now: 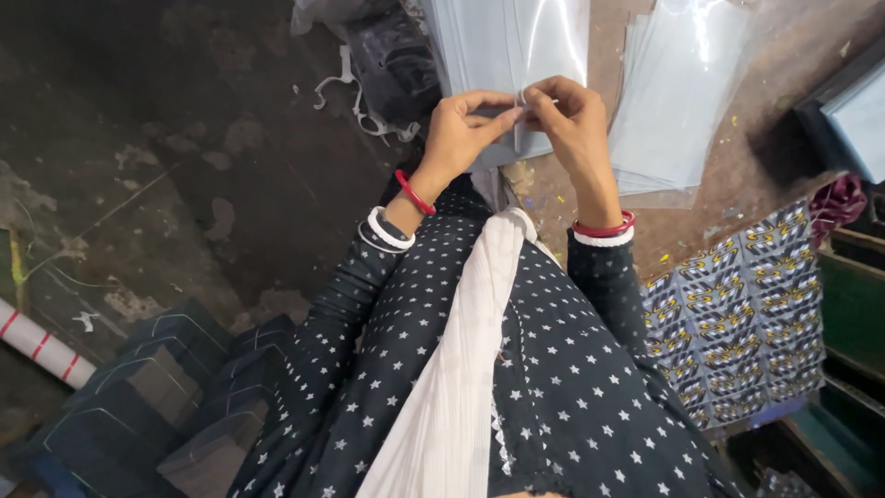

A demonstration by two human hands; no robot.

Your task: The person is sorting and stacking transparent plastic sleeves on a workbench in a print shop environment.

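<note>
My left hand (464, 132) and my right hand (570, 118) meet fingertip to fingertip over a stack of clear plastic sleeves (507, 46). Both pinch a small white strip (524, 100) between thumbs and forefingers. The strip is mostly hidden by my fingers. Red and white bangles circle both wrists. My sleeves are dark with white stars.
A second pile of clear sleeves (682, 92) lies to the right on the brown surface (765, 120). White scraps (355, 97) litter the dark floor at left. Dark boxes (138, 397) sit at the lower left, patterned cloth (737, 323) at right, a dark tray (848, 111) far right.
</note>
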